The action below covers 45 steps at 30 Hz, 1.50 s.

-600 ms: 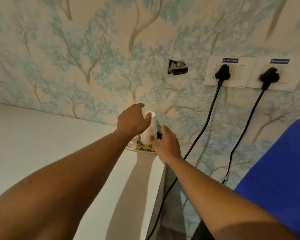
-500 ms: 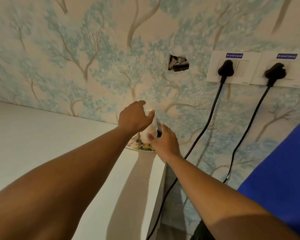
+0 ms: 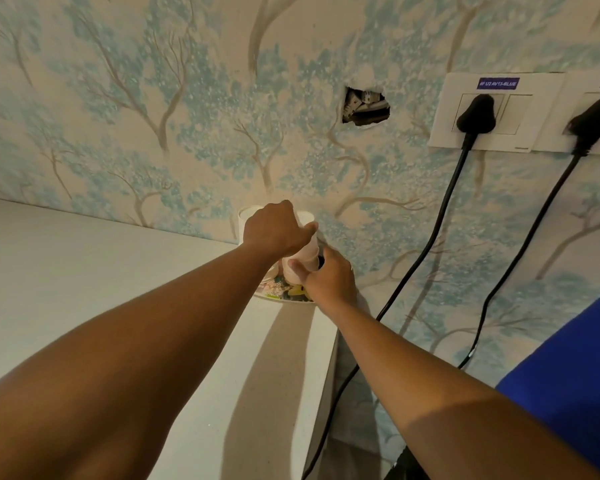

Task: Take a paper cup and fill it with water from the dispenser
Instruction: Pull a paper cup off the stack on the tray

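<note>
Reaching across a pale counter (image 3: 84,289) that runs in from the left to meet tree-patterned wallpaper (image 3: 153,116). Resting at the counter's far right end, a small flowered plate (image 3: 284,293) with a nested stack of white paper cups (image 3: 303,252) on it. Showing just behind the wrist, the rim of another white cup (image 3: 246,216), hard to tell whether loose or part of a second stack. Closing over the upper part of the stack from above, the left hand (image 3: 274,230), fingers (image 3: 305,230) curled around the topmost cup and apparently gripping it. Clamped lower down, the right hand (image 3: 329,275), thumb and fingers wrapped round the base of the stack, seemingly to steady it while one cup is worked loose. Gaping further right in the wall, a rough hole (image 3: 365,107) with wiring inside. Mounted beyond that, two white socket plates (image 3: 492,112), each with a black plug (image 3: 476,114) and a black cable (image 3: 430,233) trailing down past the counter's edge. Filling the bottom right corner, a patch of blue fabric (image 3: 568,375).

Judging progress: very early. No cup separated from the stack yet, so even the taking step not finished. No dispenser anywhere in view, no water in any cup. Left to do: pulling one cup free, carrying it to the dispenser, filling it.
</note>
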Available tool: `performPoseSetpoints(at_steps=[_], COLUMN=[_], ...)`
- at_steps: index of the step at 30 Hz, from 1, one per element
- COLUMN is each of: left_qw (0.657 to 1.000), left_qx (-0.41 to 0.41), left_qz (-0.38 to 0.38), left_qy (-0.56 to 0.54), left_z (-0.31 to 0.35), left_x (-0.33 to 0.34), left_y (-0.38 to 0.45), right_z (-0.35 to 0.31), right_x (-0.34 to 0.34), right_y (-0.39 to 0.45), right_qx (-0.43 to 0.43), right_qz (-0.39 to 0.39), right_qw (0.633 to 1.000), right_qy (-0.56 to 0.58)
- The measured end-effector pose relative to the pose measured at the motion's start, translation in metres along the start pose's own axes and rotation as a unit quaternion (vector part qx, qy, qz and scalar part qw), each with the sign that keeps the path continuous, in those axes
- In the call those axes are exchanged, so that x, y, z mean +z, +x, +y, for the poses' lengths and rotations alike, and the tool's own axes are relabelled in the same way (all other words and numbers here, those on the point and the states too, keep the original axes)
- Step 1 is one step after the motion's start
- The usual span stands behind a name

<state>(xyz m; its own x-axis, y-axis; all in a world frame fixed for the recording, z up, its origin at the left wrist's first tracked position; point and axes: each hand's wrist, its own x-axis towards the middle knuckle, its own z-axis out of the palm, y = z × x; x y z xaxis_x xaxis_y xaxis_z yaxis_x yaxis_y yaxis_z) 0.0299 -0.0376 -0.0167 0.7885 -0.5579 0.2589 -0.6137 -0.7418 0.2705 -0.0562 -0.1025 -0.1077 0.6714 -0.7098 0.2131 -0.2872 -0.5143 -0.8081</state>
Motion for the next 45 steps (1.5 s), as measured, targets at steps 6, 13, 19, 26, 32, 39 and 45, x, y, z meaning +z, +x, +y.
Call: performPoseSetpoints(at_steps=[6, 13, 19, 26, 32, 39, 45], left_qw=[1.000, 0.998, 0.995, 0.994, 0.991, 0.990, 0.991], left_qx=[0.009, 0.035, 0.053, 0.068, 0.089, 0.103, 0.103], left_qz=[-0.009, 0.001, 0.002, 0.014, 0.029, 0.042, 0.037], left_qy=[0.013, 0.047, 0.080, 0.084, 0.093, 0.089, 0.082], left_z=[-0.001, -0.006, -0.006, 0.000, 0.002, 0.001, -0.002], left_x=[0.002, 0.001, -0.005, -0.013, -0.020, -0.026, -0.024], left_y=[0.003, 0.005, 0.009, 0.011, 0.014, 0.013, 0.014], right_z=[0.002, 0.004, 0.006, 0.001, 0.000, 0.005, 0.000], right_x=[0.002, 0.005, 0.009, 0.009, 0.006, 0.006, 0.008], right_y=[0.005, 0.007, 0.007, 0.009, 0.012, 0.015, 0.017], right_qx=[-0.007, -0.005, 0.009, 0.009, 0.008, 0.011, 0.016], right_qz=[-0.006, -0.006, -0.008, -0.002, 0.004, -0.002, -0.004], right_qw=[1.000, 1.000, 1.000, 0.999, 0.997, 0.997, 0.995], right_qy=[-0.016, -0.017, 0.011, 0.045, 0.079, 0.082, 0.103])
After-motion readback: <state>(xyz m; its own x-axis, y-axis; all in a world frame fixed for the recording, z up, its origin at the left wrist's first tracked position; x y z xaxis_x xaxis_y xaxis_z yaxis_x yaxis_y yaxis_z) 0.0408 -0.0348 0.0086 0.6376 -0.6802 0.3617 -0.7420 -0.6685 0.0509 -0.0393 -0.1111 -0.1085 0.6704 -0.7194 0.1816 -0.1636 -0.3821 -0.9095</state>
